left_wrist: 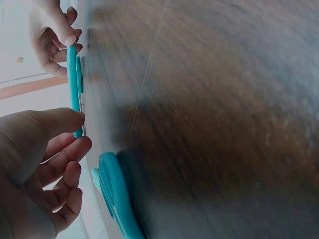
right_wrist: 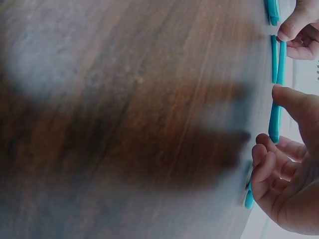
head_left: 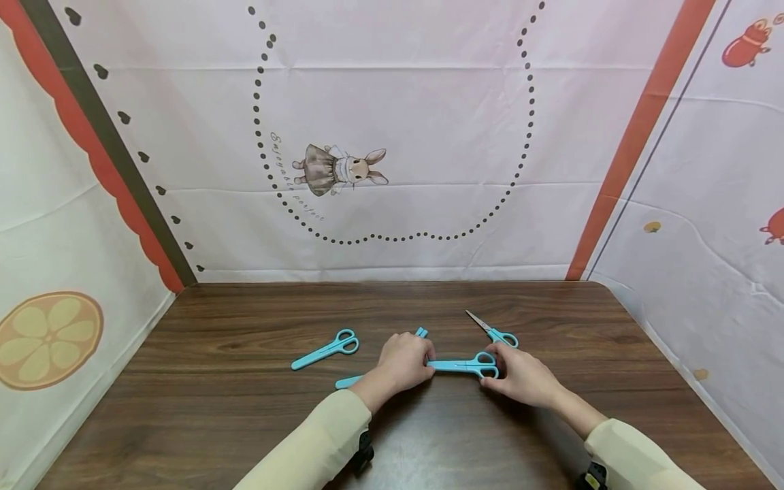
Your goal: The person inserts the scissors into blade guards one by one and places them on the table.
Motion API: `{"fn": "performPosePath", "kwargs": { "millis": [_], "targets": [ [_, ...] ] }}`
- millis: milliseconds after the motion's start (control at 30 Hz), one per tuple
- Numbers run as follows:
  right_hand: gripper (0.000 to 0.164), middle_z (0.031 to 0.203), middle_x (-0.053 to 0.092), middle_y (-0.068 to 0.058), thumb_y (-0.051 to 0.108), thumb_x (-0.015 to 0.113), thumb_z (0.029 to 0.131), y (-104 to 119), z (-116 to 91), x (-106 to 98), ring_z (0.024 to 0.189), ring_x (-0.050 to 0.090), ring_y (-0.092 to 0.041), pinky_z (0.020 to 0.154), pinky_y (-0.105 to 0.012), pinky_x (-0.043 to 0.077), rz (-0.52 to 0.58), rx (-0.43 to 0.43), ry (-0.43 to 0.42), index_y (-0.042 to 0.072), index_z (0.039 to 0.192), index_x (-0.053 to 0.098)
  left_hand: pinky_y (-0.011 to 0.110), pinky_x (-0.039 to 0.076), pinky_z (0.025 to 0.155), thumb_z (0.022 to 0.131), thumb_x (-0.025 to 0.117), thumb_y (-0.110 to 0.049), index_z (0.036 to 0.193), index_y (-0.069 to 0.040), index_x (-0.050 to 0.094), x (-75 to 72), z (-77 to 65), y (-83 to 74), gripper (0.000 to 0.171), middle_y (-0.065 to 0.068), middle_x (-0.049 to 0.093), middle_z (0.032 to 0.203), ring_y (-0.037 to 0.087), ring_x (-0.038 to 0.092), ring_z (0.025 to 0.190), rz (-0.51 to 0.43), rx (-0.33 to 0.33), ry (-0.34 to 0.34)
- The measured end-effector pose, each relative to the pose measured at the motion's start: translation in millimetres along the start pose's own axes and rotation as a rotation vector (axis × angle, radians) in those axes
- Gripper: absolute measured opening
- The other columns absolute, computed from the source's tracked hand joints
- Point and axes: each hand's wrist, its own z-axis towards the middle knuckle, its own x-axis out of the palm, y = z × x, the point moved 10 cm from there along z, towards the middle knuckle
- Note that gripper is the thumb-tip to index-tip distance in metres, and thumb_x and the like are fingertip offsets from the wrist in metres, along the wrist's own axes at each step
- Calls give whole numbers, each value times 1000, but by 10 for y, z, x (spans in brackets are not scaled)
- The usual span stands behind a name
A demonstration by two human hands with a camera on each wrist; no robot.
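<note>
Both my hands hold one pair of turquoise scissors (head_left: 456,366), its blades in a turquoise sheath, low over the table. My left hand (head_left: 401,361) pinches the sheath end between thumb and fingertips. At the other end, my right hand (head_left: 527,378) grips the finger loops, thumb along the near side. Under the left hand, a turquoise finger loop (left_wrist: 117,194) shows in the left wrist view. A turquoise sheath tip (head_left: 348,382) pokes out beside the left wrist, the rest hidden by that arm. Just beyond the left knuckles lies a small turquoise end (head_left: 421,332), partly hidden.
On the brown wooden table (head_left: 184,408), sheathed turquoise scissors (head_left: 326,350) lie to the left. Behind my right hand lie scissors with bare metal blades (head_left: 492,329), points toward the back left. Printed white cloth (head_left: 429,136) hangs around the table's back and sides.
</note>
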Motion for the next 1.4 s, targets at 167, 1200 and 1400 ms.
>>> {"fn": "performPosePath", "kwargs": {
  "millis": [167, 1200, 1400],
  "targets": [
    [44, 73, 50, 8, 32, 77, 72, -21, -1, 9, 61, 44, -2, 53, -22, 35, -19, 18, 4, 12, 106, 59, 25, 41, 66, 78, 71, -30, 81, -23, 68, 41, 15, -10, 8, -16, 49, 58, 6, 49, 62, 19, -2, 17],
    [45, 73, 49, 9, 31, 77, 71, -23, 24, 41, 61, 43, -3, 52, -23, 35, -116, 58, 1, 13, 109, 60, 24, 44, 62, 78, 73, -30, 83, -23, 72, 154, 80, 0, 9, -13, 59, 66, 9, 55, 71, 35, 4, 43],
    [44, 73, 49, 9, 32, 77, 71, -15, 18, 43, 62, 44, -3, 52, -23, 35, -129, 50, -5, 13, 108, 60, 24, 44, 62, 78, 72, -30, 85, -23, 72, 162, 74, -2, 10, -13, 60, 69, 10, 55, 75, 35, 3, 48]
  ]
}}
